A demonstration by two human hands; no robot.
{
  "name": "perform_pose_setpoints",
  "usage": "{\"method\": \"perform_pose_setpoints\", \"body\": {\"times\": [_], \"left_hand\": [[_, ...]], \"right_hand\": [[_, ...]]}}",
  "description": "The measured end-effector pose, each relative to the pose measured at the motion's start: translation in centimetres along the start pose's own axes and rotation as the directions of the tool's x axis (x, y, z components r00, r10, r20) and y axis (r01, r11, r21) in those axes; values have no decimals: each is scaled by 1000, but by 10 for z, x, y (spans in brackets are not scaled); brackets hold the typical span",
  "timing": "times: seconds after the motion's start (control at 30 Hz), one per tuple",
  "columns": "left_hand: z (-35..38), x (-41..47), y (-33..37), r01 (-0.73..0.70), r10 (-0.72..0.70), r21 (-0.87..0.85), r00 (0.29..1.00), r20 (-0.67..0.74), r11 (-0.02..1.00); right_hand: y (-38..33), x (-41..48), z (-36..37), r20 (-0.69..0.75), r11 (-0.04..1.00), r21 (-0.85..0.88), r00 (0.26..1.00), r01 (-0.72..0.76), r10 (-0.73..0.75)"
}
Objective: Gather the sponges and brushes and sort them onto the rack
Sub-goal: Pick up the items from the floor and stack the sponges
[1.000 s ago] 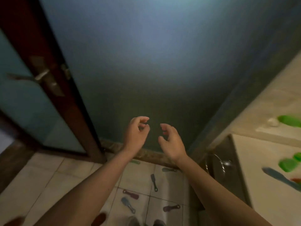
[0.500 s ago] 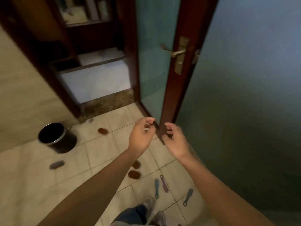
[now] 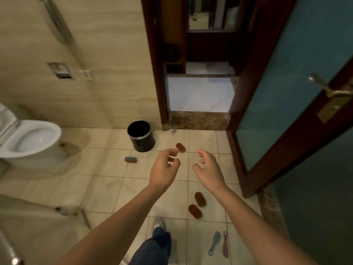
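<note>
Sponges and brushes lie scattered on a tiled bathroom floor. Two brown oval sponges [image 3: 197,205] sit side by side below my right hand. A third brown sponge [image 3: 180,147] lies farther off, just past my left fingertips. A grey-blue sponge [image 3: 131,159] rests near the bin. A blue brush [image 3: 214,242] and a dark red brush [image 3: 225,243] lie together at the bottom right. My left hand [image 3: 164,170] and my right hand [image 3: 209,169] hover in the air, fingers curled apart, holding nothing. No rack is in view.
A black bin [image 3: 141,135] stands by the wall. A white toilet [image 3: 28,140] is at the left. The open doorway [image 3: 199,94] lies ahead, with a glass door [image 3: 290,92] swung inward on the right. My shoe [image 3: 158,223] steps forward.
The view has swung left from the glass wall and counter to the floor, the toilet and the doorway. Both hands stay raised and empty, now a little farther apart.
</note>
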State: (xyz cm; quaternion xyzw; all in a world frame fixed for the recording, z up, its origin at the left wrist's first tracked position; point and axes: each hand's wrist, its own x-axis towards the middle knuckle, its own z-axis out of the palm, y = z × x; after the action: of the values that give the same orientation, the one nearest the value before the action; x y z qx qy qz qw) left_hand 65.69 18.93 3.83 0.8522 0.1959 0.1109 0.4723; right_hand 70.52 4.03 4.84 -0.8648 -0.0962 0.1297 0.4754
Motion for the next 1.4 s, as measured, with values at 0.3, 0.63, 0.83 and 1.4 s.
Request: {"method": "perform_pose_setpoints", "body": {"times": [0.3,0.63,0.83,1.4], "left_hand": [[-77,97,-73,149,-146,20,984,-101,989],[-140,184,-159,300,-298,-11,944,-145,954],[-159,239,-212,436,-441,-75,870,-222,897],[-162,378,-419,721,-768,-276,555,-319,636]], "right_hand": [[-48,107,103,144,999,-35,989,28,-23],[-82,210,211,322,997,-82,947,15,12],[-96,289,282,474,982,-172,880,75,16],[-43,485,522,770,888,-350,631,297,93]]}}
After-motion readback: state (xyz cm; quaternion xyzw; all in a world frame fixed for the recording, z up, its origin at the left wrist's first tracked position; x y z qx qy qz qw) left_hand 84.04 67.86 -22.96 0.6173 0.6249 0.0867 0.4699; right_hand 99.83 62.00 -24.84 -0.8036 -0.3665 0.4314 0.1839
